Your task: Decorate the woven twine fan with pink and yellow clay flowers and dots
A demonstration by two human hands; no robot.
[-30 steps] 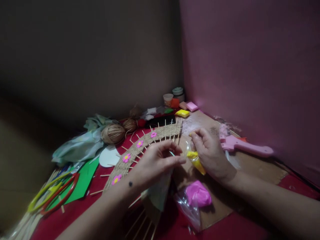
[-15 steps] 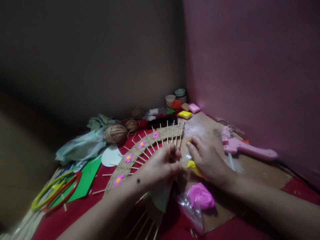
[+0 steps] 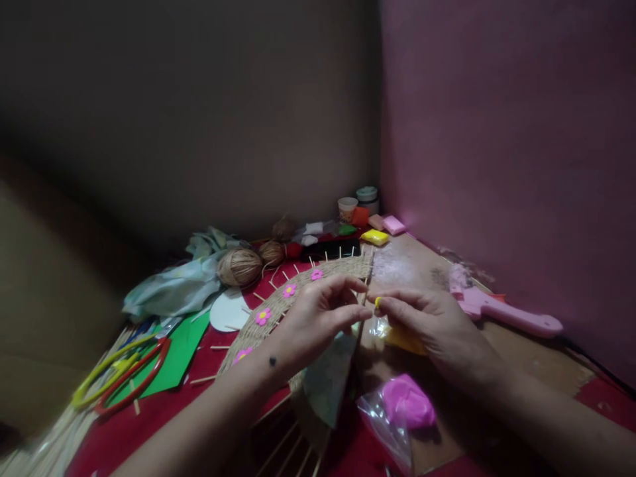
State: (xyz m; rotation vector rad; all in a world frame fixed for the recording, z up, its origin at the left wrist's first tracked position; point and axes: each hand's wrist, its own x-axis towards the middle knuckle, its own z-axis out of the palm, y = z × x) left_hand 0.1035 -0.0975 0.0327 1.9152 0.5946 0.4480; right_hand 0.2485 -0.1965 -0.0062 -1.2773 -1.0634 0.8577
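Observation:
My left hand (image 3: 320,318) hovers over the curved woven straw arch (image 3: 298,291) studded with sticks and pink flowers; its thumb and forefinger are pinched together, and what they hold is too small to make out. My right hand (image 3: 432,324) pinches a tiny yellow clay bit (image 3: 377,303) at its fingertips, almost touching the left fingers. Under the right hand lies a plastic bag of yellow clay (image 3: 402,338). A bag of pink clay (image 3: 405,404) lies nearer to me on the wooden board (image 3: 521,358).
A pink glue gun (image 3: 497,308) lies at the right by the pink wall. Twine balls (image 3: 240,266), a pale cloth (image 3: 173,288), green sheet (image 3: 171,351), coloured rings (image 3: 119,377) and small clay packs with cups (image 3: 368,212) crowd the left and back.
Both hands have risen off the yellow clay bag and come together; the right fingertips now pinch a small yellow bit. The camera view has shifted slightly.

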